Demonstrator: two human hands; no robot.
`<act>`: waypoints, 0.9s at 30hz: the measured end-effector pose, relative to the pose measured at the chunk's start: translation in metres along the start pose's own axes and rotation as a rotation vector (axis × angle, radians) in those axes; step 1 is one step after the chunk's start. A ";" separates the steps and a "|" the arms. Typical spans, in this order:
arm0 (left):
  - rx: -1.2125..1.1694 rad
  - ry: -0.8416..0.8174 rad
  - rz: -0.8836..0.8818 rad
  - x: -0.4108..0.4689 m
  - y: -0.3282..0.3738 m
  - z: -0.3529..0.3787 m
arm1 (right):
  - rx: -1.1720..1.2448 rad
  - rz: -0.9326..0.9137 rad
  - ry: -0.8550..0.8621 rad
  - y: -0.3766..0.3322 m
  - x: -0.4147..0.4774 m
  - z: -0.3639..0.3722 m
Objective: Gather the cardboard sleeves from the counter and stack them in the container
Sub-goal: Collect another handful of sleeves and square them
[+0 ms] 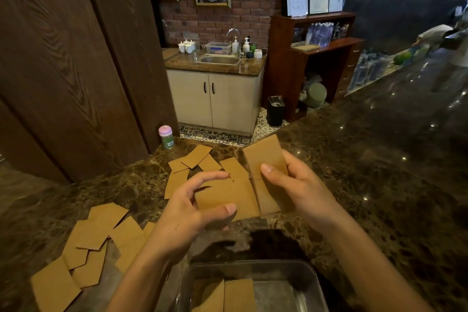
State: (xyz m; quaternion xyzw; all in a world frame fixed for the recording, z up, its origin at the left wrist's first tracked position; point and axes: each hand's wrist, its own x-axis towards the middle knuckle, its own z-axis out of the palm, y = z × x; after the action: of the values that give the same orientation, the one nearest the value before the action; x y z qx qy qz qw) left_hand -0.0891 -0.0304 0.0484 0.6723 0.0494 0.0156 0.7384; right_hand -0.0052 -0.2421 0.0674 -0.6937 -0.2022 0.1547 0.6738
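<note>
Left hand [186, 213] pinched a flat cardboard sleeve [228, 196], thumb on its near edge, fingers curled over the far edge. Right hand [300, 185] gripped a second sleeve [266, 158], tilted up, thumb across its face; another brown piece hung just below it, touching the left hand's sleeve. Cannot tell if that piece was separate. Both hands were close together, held above the near edge of the tabletop [379, 185].

Clear container [315, 284] sat directly below the hands at the near edge, with two sleeves in the container [238, 296] side by side. Loose sleeves [96, 235] lay overlapping toward the near left corner. A smaller scatter of sleeves [195, 157] lay just beyond the hands, toward the far edge. Pink-lidded jar [166, 137] stood at the far left edge, against the wooden panel.

Beyond the tabletop: sink [220, 59] on a cabinet, black bin [276, 110] on the floor.
</note>
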 end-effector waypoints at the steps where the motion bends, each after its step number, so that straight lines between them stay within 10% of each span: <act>1: 0.006 -0.006 -0.003 0.002 0.002 -0.002 | -0.068 0.006 -0.071 -0.003 0.001 -0.002; 13: -0.267 0.184 0.101 0.002 0.006 0.070 | 0.004 -0.003 0.075 0.028 -0.007 0.058; 17: -0.270 0.227 0.002 0.012 -0.008 0.064 | -0.342 -0.013 0.144 0.038 -0.007 0.068; 27: -0.261 0.132 -0.141 0.014 -0.017 0.032 | -0.708 -0.157 -0.373 0.030 -0.016 0.026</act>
State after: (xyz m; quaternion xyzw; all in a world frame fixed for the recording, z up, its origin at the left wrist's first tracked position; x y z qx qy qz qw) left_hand -0.0727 -0.0624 0.0339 0.5631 0.1424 0.0140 0.8139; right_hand -0.0298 -0.2279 0.0349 -0.8253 -0.4141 0.1465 0.3550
